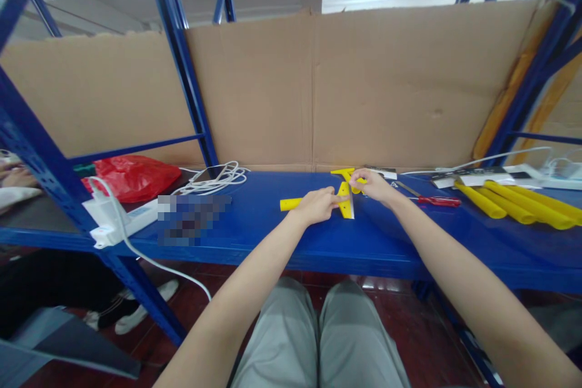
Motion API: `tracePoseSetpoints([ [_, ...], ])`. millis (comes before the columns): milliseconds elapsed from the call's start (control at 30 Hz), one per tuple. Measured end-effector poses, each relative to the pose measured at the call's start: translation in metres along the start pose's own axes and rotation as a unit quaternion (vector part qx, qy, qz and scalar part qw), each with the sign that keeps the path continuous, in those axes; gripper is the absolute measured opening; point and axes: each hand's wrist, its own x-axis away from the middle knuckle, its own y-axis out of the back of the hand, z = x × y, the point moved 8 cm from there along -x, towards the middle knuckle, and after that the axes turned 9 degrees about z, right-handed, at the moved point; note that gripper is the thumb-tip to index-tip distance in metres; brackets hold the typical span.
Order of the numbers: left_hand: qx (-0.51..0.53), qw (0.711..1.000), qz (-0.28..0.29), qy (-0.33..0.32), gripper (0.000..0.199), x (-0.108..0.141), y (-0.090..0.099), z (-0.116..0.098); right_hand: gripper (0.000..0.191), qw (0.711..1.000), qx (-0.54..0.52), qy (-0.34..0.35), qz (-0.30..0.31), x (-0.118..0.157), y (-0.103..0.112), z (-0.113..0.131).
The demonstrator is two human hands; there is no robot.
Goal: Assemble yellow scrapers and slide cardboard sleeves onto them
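Note:
A yellow scraper [344, 206] lies on the blue bench top, its handle pointing left and a thin metal blade along the right edge of its head. My left hand [318, 204] grips it from above where handle and head meet, with a finger stretched over the head. Just beyond the blade, my right hand [370, 184] is closed in a pinch; whatever is between its fingertips is too small to make out. Behind it lies another yellow scraper-shaped piece [344, 173], partly covered by the hand.
A screwdriver with a red handle [439, 200] and several yellow handles [522, 203] lie to the right. On the left are a white power strip [140, 218], coiled white cable [218, 179] and a red bag [136, 177]. Cardboard [364, 91] walls off the back between blue posts.

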Motion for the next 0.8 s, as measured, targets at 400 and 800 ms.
tracePoseSetpoints([
  [400, -0.015, 1.0, -0.006, -0.008, 0.043, 0.0, 0.0, -0.002, 0.021, 0.992, 0.075, 0.09, 0.039, -0.001, -0.023, 0.02],
  [800, -0.017, 1.0, -0.002, -0.016, 0.043, 0.001, 0.001, -0.005, 0.015, 0.994, 0.058, 0.063, 0.071, 0.002, -0.024, 0.021],
])
